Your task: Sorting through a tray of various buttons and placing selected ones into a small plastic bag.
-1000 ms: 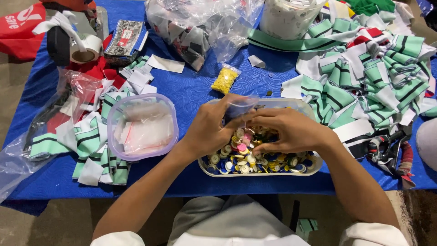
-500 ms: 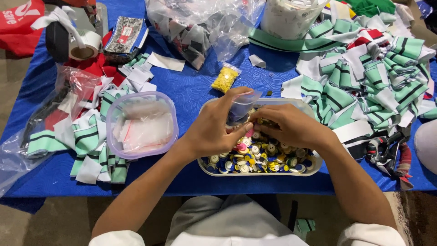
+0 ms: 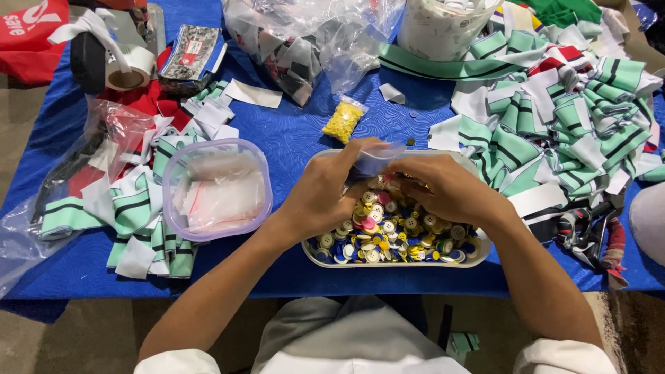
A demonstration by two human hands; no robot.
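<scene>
Both hands, left hand (image 3: 325, 194) & right hand (image 3: 443, 190), hold small clear bag (image 3: 377, 158) over button tray (image 3: 395, 260).

A single head-worn camera looks steeply down from above the seated person, facing forward across the blue cloth-covered table (image 3: 291, 145), near enough that the forearms fill the lower frame. The table's far edge is cut off, probably just beyond the top border.
</scene>
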